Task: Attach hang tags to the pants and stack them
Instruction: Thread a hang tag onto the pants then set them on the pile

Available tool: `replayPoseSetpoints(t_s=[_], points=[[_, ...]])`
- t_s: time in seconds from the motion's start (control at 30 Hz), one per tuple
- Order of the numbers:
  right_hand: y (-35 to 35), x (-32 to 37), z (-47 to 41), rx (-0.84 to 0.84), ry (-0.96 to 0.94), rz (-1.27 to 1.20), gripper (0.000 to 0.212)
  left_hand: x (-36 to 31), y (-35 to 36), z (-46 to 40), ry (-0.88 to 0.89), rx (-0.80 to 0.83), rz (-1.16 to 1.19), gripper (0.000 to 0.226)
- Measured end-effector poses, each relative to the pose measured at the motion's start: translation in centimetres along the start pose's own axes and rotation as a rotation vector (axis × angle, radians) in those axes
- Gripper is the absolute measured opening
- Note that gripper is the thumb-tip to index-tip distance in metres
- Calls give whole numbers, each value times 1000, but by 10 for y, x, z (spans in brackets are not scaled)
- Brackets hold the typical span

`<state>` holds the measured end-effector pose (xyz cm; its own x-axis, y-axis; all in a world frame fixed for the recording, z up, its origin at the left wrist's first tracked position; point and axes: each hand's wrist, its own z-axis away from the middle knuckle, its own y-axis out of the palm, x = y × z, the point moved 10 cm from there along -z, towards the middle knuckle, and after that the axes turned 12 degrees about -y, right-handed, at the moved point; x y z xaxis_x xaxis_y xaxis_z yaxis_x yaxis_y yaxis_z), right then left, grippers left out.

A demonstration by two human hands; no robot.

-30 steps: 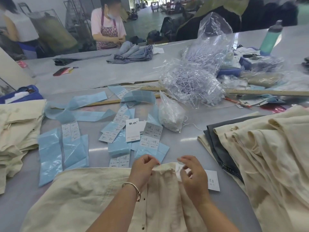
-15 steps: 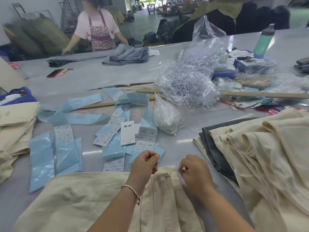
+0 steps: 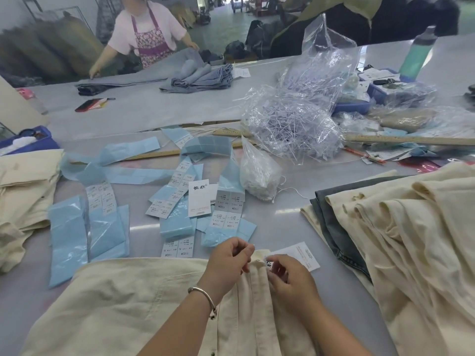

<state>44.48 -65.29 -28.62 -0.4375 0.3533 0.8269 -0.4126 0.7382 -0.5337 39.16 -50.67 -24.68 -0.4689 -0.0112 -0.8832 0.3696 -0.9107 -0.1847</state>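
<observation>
Grey worktable (image 3: 295, 227) in a garment workshop, each hand (image 3: 228, 260) pinching cream pants (image 3: 128, 299)

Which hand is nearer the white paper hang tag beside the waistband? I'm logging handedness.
Right. The right hand pinches beside the white paper hang tag; the left hand sits farther left.

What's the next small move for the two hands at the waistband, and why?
Probably finish fastening the tag. Both hands, left and right, pinch at the waistband edge of the cream pants, and the white hang tag lies loose beside the right fingers. The string itself is too small to see.
</observation>
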Motion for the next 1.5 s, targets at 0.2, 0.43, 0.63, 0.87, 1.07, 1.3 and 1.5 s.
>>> replayPoseSetpoints(t_s=[0.2, 0.43, 0.63, 0.87, 1.07, 1.3, 1.5], points=[[4, 4, -7, 42, -25, 77, 2, -6, 2, 4, 15, 14, -10, 15], [-15, 0, -7, -107, 94, -142, 16, -12, 11, 10, 65, 54, -129, 12], [-33, 9, -5, -245, 163, -767, 10, -32, 21, 20, 193, 56, -246, 8], [-20, 18, -3, -143, 234, -1037, 15, -49, 21, 30, 295, 6, -310, 5], [-15, 25, -4, -122, 228, -1111, 15, -51, 17, 32, 294, -25, -355, 9], [-21, 31, -5, -105, 168, -1022, 13, -53, 17, 34, 305, -26, -416, 9], [-37, 42, -9, -108, 54, -812, 13, -53, 20, 36, 319, -5, -453, 13]])
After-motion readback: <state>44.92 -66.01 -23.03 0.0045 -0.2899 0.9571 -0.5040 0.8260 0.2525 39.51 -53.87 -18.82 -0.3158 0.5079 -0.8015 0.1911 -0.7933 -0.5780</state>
